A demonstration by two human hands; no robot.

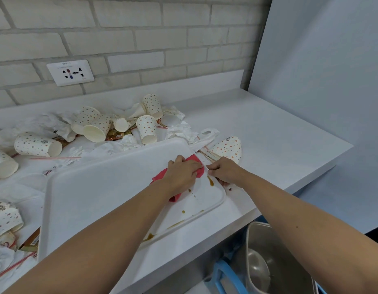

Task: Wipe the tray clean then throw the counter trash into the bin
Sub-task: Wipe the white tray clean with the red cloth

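On the 1 tray [99, 187], near its right edge, the left hand [183, 170] presses 1 red cloth [157, 177] flat, fingers extended, to scrub brown stains [210, 181], while the right hand [223, 170] grips the tray's right rim to steady it, with about 10 paper cups [146, 129] behind and left of the tray and 1 bin [266, 257] below its near right corner.

White tray [99, 194] on white surface [268, 134]; brown stains [210, 181] near its right end. Left hand [183, 172] presses red cloth [157, 177] onto the tray. Right hand [224, 170] grips the tray's right rim. Dotted paper cups [146, 129] and crumpled tissues [179, 132] behind. Metal bin [268, 251] below the surface edge.
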